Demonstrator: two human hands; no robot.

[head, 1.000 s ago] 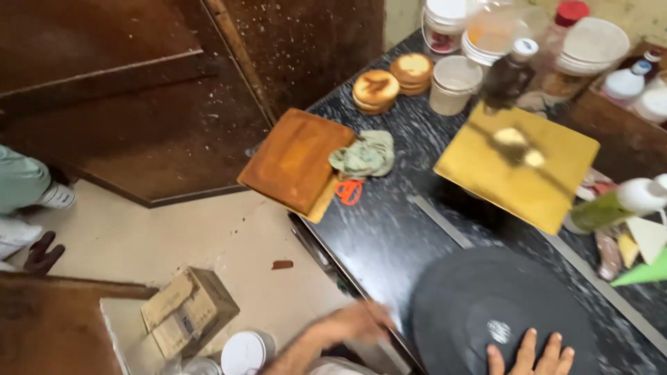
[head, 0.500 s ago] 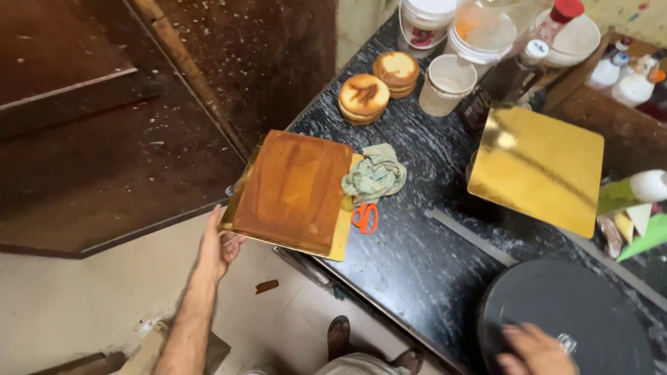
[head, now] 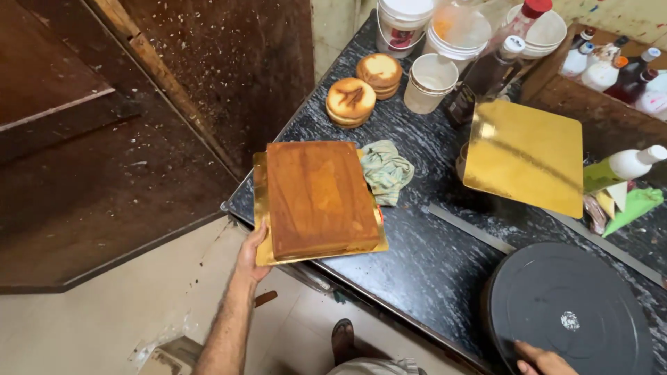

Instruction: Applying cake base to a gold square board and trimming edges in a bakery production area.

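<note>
The rectangular brown sponge cake on its thin gold cardboard base now sits higher and more squarely over the corner of the speckled black stone counter than half a second ago. The left hand grips the board's near-left edge, thumb on top, fingers hidden beneath. The right hand rests at the rim of the round matte black turntable, fingers only partly visible, so its opening cannot be told. A crumpled pale green cloth touches the cake's far-right side.
</note>
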